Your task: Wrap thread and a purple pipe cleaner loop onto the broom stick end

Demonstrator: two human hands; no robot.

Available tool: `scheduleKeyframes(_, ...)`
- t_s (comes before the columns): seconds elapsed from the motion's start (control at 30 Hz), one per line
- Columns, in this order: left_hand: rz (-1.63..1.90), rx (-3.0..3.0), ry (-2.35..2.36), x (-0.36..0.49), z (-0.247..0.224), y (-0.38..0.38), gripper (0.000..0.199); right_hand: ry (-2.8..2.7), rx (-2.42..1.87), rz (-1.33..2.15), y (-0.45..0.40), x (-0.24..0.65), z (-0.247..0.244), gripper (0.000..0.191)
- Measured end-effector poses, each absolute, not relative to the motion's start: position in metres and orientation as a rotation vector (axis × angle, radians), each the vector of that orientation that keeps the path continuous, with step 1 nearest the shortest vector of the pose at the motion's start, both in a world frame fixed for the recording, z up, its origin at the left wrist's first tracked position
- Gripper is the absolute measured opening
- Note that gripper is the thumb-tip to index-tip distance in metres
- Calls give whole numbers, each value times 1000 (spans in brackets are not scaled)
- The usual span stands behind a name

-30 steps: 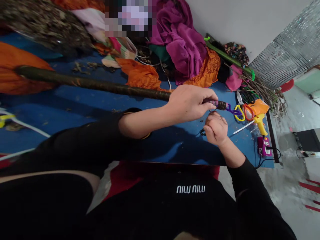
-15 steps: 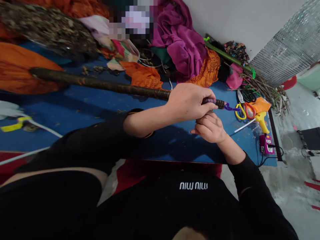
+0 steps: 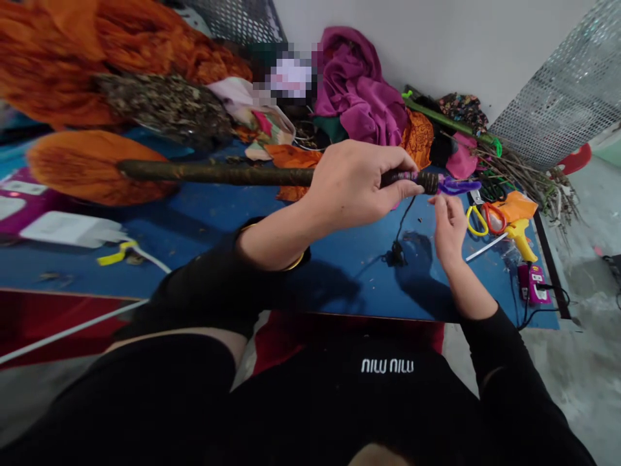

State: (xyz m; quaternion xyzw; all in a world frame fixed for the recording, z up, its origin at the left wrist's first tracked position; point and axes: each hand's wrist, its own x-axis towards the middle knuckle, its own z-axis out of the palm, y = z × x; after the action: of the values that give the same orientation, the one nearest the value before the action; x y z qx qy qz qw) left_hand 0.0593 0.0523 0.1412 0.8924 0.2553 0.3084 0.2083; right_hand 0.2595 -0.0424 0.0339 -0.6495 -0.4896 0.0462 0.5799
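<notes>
My left hand [image 3: 354, 181] is wrapped round a long dark wooden stick [image 3: 223, 173], close to its right end. That end is bound with dark and purple wrapping, and a purple ribbon-like piece [image 3: 458, 186] sticks out of it. At the stick's other end is a rounded bundle of orange cloth [image 3: 92, 165]. My right hand [image 3: 449, 230] is just below the purple piece with its fingers closed; whatever they pinch is too small to make out. From the wrapped part a thin dark cord hangs down to a small dark tangle [image 3: 396, 254] over the blue table.
Scissors with yellow and red handles [image 3: 478, 220], a yellow glue gun [image 3: 521, 239] and a purple power strip [image 3: 533, 283] lie at the right. Magenta cloth [image 3: 363, 90], twigs [image 3: 543, 175] and dried leaves [image 3: 169, 113] line the back. A white plug [image 3: 70, 228] is at the left.
My right hand has moved right, away from under my left hand to beside the stick's tip. The dark cord and tangle now show. The view has shifted left; my left hand keeps its hold.
</notes>
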Motion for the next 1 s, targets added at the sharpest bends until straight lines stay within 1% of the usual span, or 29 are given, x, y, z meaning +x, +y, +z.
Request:
scheduleKeyframes(0.07, 837, 2492, 711, 61, 138, 51, 27, -1104, -1372, 227, -42, 256, 38, 43)
scheduleKeyframes(0.13, 796, 2507, 716, 64, 135, 49, 28, -1171, -1182, 488, -46, 248, 44, 53)
scheduleKeyframes(0.17, 765, 2516, 725, 66, 134, 48, 29, -1199, -1106, 654, -48, 243, 46, 54)
scheduleKeyframes(0.27, 674, 2526, 769, 69, 133, 46, 33, -1154, -966, 1103, -56, 232, 55, 45)
scheduleKeyframes(0.37, 632, 2515, 776, 70, 133, 46, 35, -970, -919, 1341, -57, 233, 60, 45)
scheduleKeyframes(0.47, 538, 2502, 706, 70, 132, 50, 35, -842, -960, 1429, -53, 241, 58, 46)
scheduleKeyframes(0.63, 347, 2405, 414, 69, 125, 62, 33, -768, -1037, 1442, -47, 249, 53, 32)
scheduleKeyframes(0.7, 322, 2336, 348, 69, 123, 65, 35, -752, -1064, 1441, -46, 251, 52, 31)
scheduleKeyframes(0.77, 293, 2279, 331, 68, 121, 66, 34, -741, -1089, 1456, -44, 252, 51, 35)
scheduleKeyframes(0.87, 255, 2223, 347, 69, 117, 65, 30, -762, -1145, 1442, -40, 253, 47, 46)
scheduleKeyframes(1.0, 192, 2192, 382, 73, 109, 59, 26, -860, -1271, 1265, -34, 255, 43, 58)
